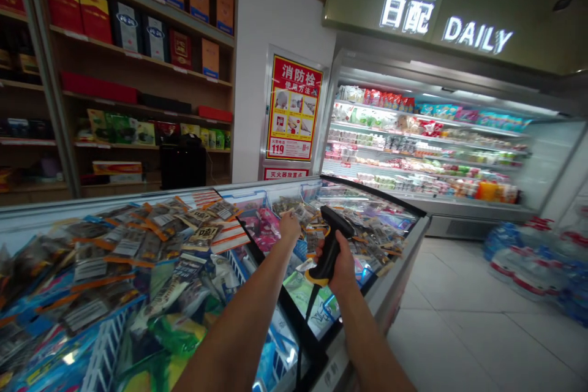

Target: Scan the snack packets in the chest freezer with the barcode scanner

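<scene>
My right hand [342, 260] is wrapped round the grip of a black and yellow barcode scanner [328, 254]. Its head points up and away, and a black cable [312, 303] hangs from the base. Further out, my left hand [290, 225] reaches over the freezer, its fingers curled and partly hidden. Small snack packets [301, 211] lie right by its fingertips; whether it grips one I cannot make out. More brown and orange snack packets [367, 229] are spread on the glass beyond the scanner.
Under the freezer's glass, blue baskets [108, 343] hold bagged goods. Heaped packets [128, 242] cover its left part. Shelves with boxes [184, 49] stand behind on the left, a lit dairy cooler [422, 135] at the back right. Wrapped water bottles [528, 257] stand on the tiled floor.
</scene>
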Action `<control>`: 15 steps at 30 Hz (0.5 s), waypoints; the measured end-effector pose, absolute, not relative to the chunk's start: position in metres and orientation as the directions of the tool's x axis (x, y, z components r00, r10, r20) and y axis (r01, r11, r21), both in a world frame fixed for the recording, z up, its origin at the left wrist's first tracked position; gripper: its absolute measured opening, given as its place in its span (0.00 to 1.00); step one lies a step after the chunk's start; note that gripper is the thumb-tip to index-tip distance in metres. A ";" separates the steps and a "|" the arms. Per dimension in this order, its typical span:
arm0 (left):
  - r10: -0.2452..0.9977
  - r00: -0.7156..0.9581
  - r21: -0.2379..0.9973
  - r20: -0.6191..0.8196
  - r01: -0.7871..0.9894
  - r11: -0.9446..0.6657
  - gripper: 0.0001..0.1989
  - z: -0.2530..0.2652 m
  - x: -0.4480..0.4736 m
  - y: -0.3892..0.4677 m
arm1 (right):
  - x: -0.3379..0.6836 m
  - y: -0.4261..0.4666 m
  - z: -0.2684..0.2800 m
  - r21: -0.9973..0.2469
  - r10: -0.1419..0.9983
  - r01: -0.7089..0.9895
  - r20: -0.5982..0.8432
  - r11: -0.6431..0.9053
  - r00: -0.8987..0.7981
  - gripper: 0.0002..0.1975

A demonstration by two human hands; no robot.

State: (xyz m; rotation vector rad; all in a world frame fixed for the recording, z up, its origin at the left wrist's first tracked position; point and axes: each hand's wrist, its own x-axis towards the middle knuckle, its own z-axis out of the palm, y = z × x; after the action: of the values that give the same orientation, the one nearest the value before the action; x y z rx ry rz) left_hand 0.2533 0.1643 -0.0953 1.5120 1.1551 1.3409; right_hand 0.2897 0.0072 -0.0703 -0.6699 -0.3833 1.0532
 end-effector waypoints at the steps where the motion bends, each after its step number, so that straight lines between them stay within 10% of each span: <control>1: 0.956 0.044 0.940 0.289 0.175 -0.292 0.11 -0.094 0.254 0.160 | 0.289 0.007 -0.070 -0.673 0.888 -0.665 -0.025 0.325 0.459 0.12; 9: 0.829 0.164 0.608 0.534 0.607 -0.512 0.19 -0.073 0.186 0.156 | 0.285 0.008 -0.072 -0.702 0.913 -0.656 -0.020 0.278 0.408 0.13; 15: 0.851 -0.015 0.534 0.525 0.784 -0.315 0.13 -0.077 0.094 0.165 | 0.265 0.009 -0.072 -0.758 0.949 -0.630 -0.046 0.170 0.311 0.14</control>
State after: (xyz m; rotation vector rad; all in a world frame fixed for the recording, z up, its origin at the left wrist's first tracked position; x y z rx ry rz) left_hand 0.0937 0.1653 -0.0771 2.1456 1.7872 1.2507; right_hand 0.2646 0.0089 -0.0722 -0.7715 -0.5017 1.1907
